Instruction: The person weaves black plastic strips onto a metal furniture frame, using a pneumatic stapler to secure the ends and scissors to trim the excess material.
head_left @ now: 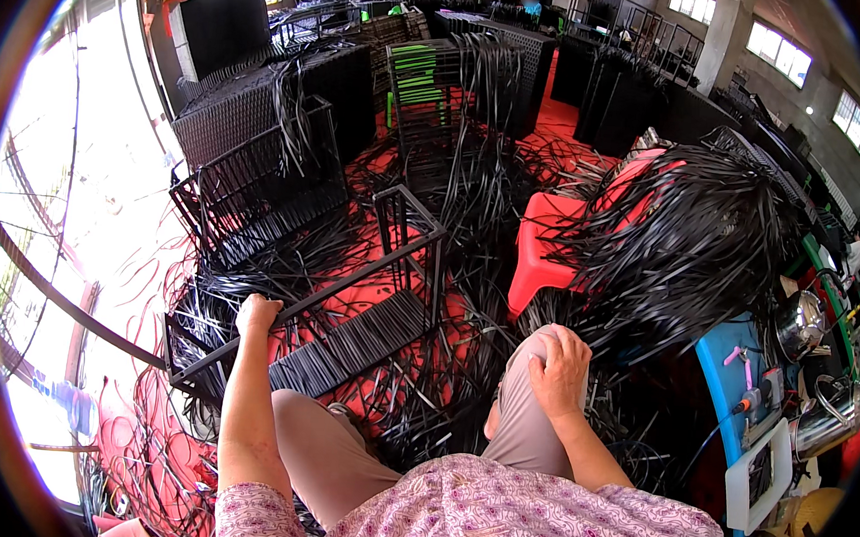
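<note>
My left hand (258,311) is closed round the top bar of a black metal furniture frame (341,275), which stands on the floor before my left leg. Flat black strips are woven closely across the frame's lower panel (354,345); its upper part is bare bars. My right hand (563,371) rests on my right knee, fingers laid out over the trouser cloth and holding nothing. Ahead of that knee, a large heap of loose black strips (687,245) hangs over a red plastic stool (542,238).
Tangled strips cover the red floor. Partly woven black frames (267,195) stand ahead on the left; another has green strips (414,71). At right, a blue table (722,370) carries tools, a metal pot (803,324) and a white plastic handle-like piece (760,478). A bright opening lies left.
</note>
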A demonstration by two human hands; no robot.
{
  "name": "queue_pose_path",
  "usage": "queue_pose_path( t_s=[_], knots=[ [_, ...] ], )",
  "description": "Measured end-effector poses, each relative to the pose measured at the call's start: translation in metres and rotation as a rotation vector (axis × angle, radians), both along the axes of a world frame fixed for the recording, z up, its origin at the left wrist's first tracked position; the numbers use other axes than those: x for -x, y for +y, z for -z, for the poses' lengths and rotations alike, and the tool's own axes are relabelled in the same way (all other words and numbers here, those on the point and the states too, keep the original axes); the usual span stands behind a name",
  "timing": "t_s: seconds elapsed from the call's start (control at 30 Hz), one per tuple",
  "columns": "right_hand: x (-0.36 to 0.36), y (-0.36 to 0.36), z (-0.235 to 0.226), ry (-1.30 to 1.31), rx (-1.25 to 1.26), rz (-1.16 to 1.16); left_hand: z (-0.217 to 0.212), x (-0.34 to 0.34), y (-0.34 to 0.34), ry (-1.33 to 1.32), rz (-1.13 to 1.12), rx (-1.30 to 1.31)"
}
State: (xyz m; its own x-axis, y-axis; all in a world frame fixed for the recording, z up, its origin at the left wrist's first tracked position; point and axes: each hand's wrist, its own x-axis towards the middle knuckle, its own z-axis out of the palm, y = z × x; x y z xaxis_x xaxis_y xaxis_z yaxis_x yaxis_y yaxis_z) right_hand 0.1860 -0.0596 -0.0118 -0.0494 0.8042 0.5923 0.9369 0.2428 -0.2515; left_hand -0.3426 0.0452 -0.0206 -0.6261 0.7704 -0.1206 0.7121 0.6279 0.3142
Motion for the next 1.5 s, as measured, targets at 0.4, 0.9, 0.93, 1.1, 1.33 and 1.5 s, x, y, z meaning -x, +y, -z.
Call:
queue_pose_path(
  t_s=[0.4,0.9,0.93,1.1,1.33,1.5],
  knots=[
    [-0.002,-0.001,0.002,-0.007,-0.004,-0.003,0.003,-0.001,-0.004,-0.024,0.005,0.001],
    [-0.003,-0.001,0.003,-0.02,-0.026,0.008,0.007,0.001,-0.007,-0.037,0.052,0.026],
    [-0.004,-0.001,0.003,-0.019,-0.026,0.006,0.007,0.001,-0.008,-0.04,0.057,0.031],
    [-0.004,-0.001,0.003,-0.014,-0.028,0.006,0.01,0.001,-0.008,-0.026,0.055,0.048],
    [-0.007,-0.001,0.004,-0.006,-0.033,0.006,0.005,-0.008,-0.013,-0.014,0.051,0.072],
    [-0.007,-0.002,0.002,-0.002,-0.031,0.0,0.02,0.001,-0.016,-0.024,0.07,0.06]
  ],
)
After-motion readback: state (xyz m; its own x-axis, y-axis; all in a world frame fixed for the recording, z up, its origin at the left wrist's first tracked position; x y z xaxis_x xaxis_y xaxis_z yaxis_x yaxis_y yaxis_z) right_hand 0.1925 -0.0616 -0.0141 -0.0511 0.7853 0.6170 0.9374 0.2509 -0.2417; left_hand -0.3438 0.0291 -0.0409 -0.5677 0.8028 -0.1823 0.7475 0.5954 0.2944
